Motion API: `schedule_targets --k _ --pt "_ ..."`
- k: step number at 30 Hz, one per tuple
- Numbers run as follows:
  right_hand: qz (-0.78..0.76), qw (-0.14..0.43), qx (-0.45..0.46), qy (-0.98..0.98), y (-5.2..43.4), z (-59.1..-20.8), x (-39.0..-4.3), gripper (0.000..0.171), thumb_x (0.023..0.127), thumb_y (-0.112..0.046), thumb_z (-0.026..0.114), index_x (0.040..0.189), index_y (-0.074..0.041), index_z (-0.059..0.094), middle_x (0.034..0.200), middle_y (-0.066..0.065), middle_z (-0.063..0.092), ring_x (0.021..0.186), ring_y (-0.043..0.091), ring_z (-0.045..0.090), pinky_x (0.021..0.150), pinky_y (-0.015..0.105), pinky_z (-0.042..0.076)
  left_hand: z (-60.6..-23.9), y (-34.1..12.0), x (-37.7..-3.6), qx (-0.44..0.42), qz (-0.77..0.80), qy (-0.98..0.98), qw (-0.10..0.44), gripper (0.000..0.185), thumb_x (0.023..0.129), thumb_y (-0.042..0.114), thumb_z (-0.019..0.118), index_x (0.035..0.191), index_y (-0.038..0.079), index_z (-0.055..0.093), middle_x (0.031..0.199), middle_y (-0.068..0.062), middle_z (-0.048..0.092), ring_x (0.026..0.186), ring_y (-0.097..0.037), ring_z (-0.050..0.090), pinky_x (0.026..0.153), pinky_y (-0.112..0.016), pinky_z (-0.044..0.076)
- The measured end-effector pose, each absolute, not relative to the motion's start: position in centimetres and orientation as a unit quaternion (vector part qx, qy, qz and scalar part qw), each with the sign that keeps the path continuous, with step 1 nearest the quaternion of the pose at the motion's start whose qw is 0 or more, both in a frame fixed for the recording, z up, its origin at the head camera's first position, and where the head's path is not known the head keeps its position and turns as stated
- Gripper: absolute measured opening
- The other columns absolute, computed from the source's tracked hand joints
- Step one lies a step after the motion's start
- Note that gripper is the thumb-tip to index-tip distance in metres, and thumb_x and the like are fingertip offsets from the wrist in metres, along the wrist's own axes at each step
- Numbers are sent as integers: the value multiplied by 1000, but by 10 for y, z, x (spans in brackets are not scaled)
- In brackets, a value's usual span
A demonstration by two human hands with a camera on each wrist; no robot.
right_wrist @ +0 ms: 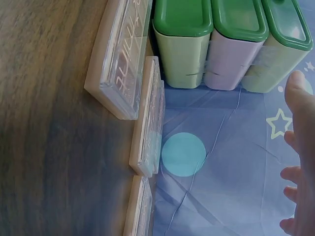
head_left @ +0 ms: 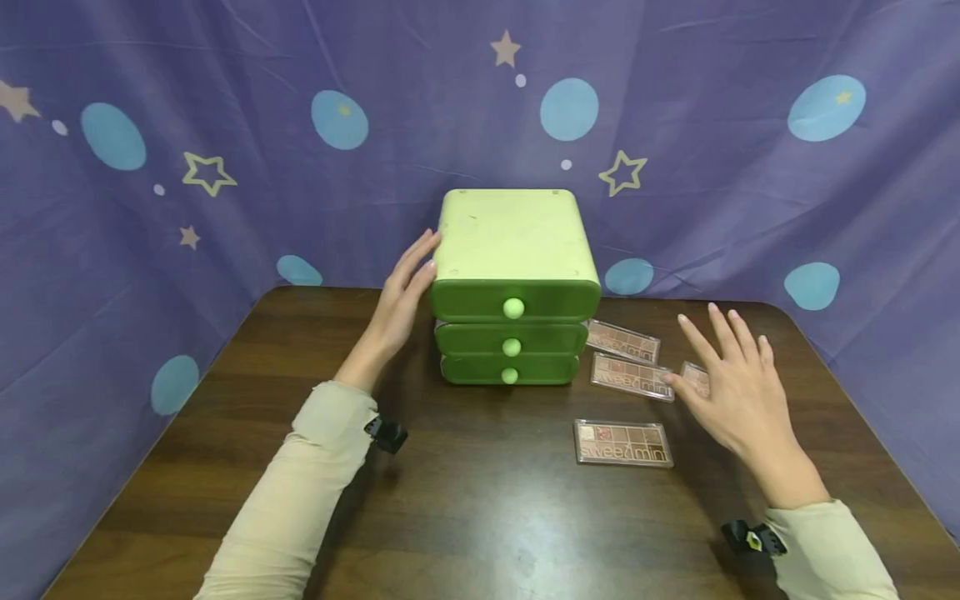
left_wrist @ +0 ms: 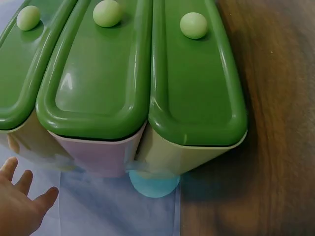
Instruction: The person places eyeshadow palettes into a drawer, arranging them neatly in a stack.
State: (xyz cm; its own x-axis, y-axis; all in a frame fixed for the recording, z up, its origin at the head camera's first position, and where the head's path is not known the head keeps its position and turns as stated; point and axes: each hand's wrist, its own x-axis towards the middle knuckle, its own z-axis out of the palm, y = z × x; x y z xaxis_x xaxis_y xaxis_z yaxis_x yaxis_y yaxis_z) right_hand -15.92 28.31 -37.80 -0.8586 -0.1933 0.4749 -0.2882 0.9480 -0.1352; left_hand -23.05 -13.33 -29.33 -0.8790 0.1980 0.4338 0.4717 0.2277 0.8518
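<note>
Head view, from the left: the left hand (head_left: 401,296) lies with straight, relaxed fingers flat against the left wall of the green drawer unit (head_left: 513,287), up at the top tier; it curls round nothing. The unit stands just right of those fingers, upright, three shallow drawers stacked. Each front is glossy dark green plastic with rounded corners and a pale round knob (head_left: 513,307) at its middle. The top panel is matte pale green, and all three drawers sit pushed in.

Right of the unit lie the flat eyeshadow palettes, rectangular, with clear hard lids over rows of brownish pans. One palette (head_left: 622,340) lies just beside the unit's right foot, a second palette (head_left: 632,376) lies in front of it, and a third palette (head_left: 696,378) is partly covered by the right hand. A fourth palette (head_left: 622,442) lies apart, nearer the person. All four run long-axis left to right across the dark wood-grain table (head_left: 465,517).

The right hand (head_left: 738,392) hovers palm down with fingers spread and straight, gripping nothing. The third palette lies under its thumb side, the second just left of the thumb tip. This hand is far nearer the palettes; the left is the one at the drawers. Whether the thumb touches a lid cannot be told.
</note>
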Motion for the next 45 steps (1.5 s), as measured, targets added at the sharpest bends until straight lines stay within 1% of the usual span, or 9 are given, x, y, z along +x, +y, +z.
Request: schedule_targets --k 6,12,16,20,24,31,33,39,45 --pt "110 256 131 -951 279 -377 -159 81 85 -50 69 154 -24 36 154 19 34 143 39 26 112 63 18 -293 -130 -239 -228 -594 -766 97 51 104 17 38 151 0 35 163 -12 19 149 -25 14 119 -42 12" --pt "137 323 156 -923 271 -374 -160 76 89 -66 53 152 -24 42 145 17 47 130 41 43 107 57 31 -294 -128 -243 -234 -607 -754 94 54 102 18 37 152 -1 33 164 -13 13 150 -26 10 119 -45 9" --pt "165 351 163 -908 259 -370 -160 74 83 -50 69 148 -22 48 136 16 56 118 39 53 92 55 43 -295 -125 -243 -249 -610 -745 101 54 101 16 38 151 -3 33 163 -13 15 150 -26 11 119 -44 9" --pt "203 341 164 -903 246 -367 -160 77 78 -32 80 147 -20 49 125 16 61 110 37 56 77 55 48 -298 -123 -245 -254 -612 -741 110 54 100 14 38 149 -6 34 163 -15 16 150 -27 12 119 -44 10" --pt "257 324 163 -896 230 -367 -161 73 81 -23 80 147 -19 49 119 14 65 106 33 58 80 53 48 -300 -123 -246 -250 -616 -738 113 53 100 15 39 149 -5 36 162 -15 18 149 -27 13 119 -44 11" --pt "366 338 195 -845 196 -364 -164 58 83 -4 76 138 -11 58 106 9 69 88 23 61 80 24 45 -318 -129 -265 -253 -629 -724 124 51 100 15 42 147 -3 41 162 -13 22 149 -24 16 119 -41 11" --pt "388 340 211 -830 186 -363 -165 54 83 0 75 135 -8 60 106 10 69 87 23 64 82 22 47 -326 -131 -273 -259 -630 -721 128 50 100 16 43 147 -1 42 162 -11 23 149 -21 17 119 -40 11" --pt "424 322 249 -809 156 -358 -170 48 84 0 75 131 -7 62 104 10 71 85 21 66 80 27 50 -327 -134 -277 -253 -619 -732 133 49 99 22 47 145 5 48 159 -4 29 146 -15 22 118 -41 14" --pt "451 301 261 -799 133 -352 -174 43 86 -5 75 128 -7 64 102 10 71 84 16 65 72 32 52 -312 -135 -266 -245 -598 -754 117 50 99 21 48 145 3 48 158 -11 29 144 -21 23 117 -49 15"
